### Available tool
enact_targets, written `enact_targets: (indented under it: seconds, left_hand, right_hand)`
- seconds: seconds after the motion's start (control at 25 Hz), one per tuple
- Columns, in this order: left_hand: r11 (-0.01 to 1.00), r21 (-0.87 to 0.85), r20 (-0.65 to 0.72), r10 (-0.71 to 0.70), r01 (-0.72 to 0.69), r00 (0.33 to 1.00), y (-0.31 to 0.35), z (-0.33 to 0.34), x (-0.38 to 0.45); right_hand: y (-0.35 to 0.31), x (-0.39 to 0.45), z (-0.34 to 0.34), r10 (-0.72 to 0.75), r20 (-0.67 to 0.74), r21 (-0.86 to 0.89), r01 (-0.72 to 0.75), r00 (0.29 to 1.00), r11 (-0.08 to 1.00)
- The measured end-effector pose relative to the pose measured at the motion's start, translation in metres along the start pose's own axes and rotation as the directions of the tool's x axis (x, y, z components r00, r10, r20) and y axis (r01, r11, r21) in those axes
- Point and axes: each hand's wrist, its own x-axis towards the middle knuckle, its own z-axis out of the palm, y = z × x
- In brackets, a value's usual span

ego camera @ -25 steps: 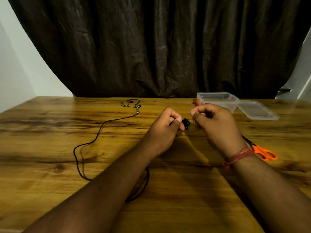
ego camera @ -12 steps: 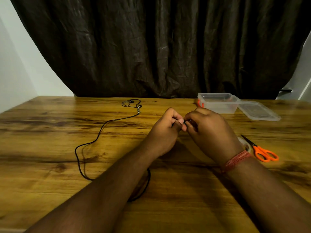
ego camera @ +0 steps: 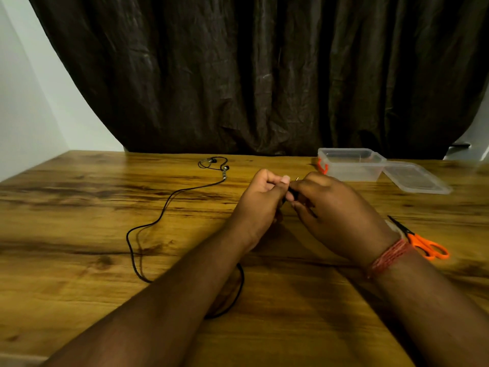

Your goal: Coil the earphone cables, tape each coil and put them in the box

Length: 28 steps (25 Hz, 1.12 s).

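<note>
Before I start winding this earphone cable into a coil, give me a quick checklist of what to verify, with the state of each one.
1. Cable end held: left hand and right hand both pinch a small black part of the earphone cable between them: ok.
2. Cable free to pull: it lies loose on the table, but runs under the left forearm: not ok.
3. Earbuds untangled: too small to judge: cannot tell.
4. Box open, lid beside it: ok.
5. Scissors by the right wrist: ok.
6. Tape: none clearly seen: cannot tell.

Black earphone cable [ego camera: 148,229] trails uncoiled across the table; clear box [ego camera: 349,165] apparently empty, far right.
</note>
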Motion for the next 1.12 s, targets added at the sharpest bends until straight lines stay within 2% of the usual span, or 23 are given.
enact_targets:
  seconds: [0.12,0.2,0.28,0.4,0.52,0.6,0.84,0.96,1.04,1.12]
  left_hand:
    - [0.987,-0.157,-0.036,-0.044,0.037,0.998,0.002,-0.003,0.002]
    - [0.955,-0.292,-0.014,-0.063,0.056,0.998,0.005,-0.006,0.003]
    - [0.935,-0.349,0.025,-0.054,0.060,0.998,0.009,-0.008,0.004]
    - [0.933,-0.354,0.096,-0.028,0.060,0.995,0.011,-0.008,0.002]
    - [0.932,-0.360,0.156,0.006,0.052,0.988,0.013,-0.009,-0.001]
    - [0.926,-0.373,0.196,0.023,0.053,0.980,0.015,-0.011,-0.002]
    - [0.929,-0.358,0.308,0.021,0.095,0.951,0.017,-0.014,-0.004]
    - [0.943,-0.325,0.305,0.037,0.067,0.952,0.017,-0.013,-0.005]
    - [0.948,-0.318,0.263,0.059,0.029,0.963,0.018,-0.013,-0.004]
    - [0.947,-0.320,0.220,0.080,-0.005,0.972,0.017,-0.013,-0.002]
  right_hand:
    - [0.000,-0.001,0.002,0.011,-0.085,0.097,-0.003,0.996,0.995]
    - [0.001,-0.001,0.004,0.048,-0.168,0.225,-0.009,0.985,0.974]
    - [0.004,-0.002,0.004,0.125,-0.214,0.343,-0.045,0.969,0.938]
    - [0.007,-0.003,0.003,0.172,-0.189,0.377,-0.091,0.967,0.922]
    - [0.011,-0.003,0.002,0.124,-0.135,0.334,-0.072,0.983,0.940]
    - [0.013,-0.002,0.001,0.126,-0.161,0.348,-0.064,0.979,0.935]
    - [0.014,-0.001,-0.001,0.256,-0.104,0.621,-0.138,0.961,0.771]
    - [0.012,0.000,0.000,0.293,-0.098,0.657,-0.159,0.951,0.737]
    - [0.014,-0.001,-0.001,0.345,-0.147,0.676,-0.161,0.927,0.719]
    - [0.014,-0.003,-0.004,0.400,-0.154,0.761,-0.150,0.903,0.632]
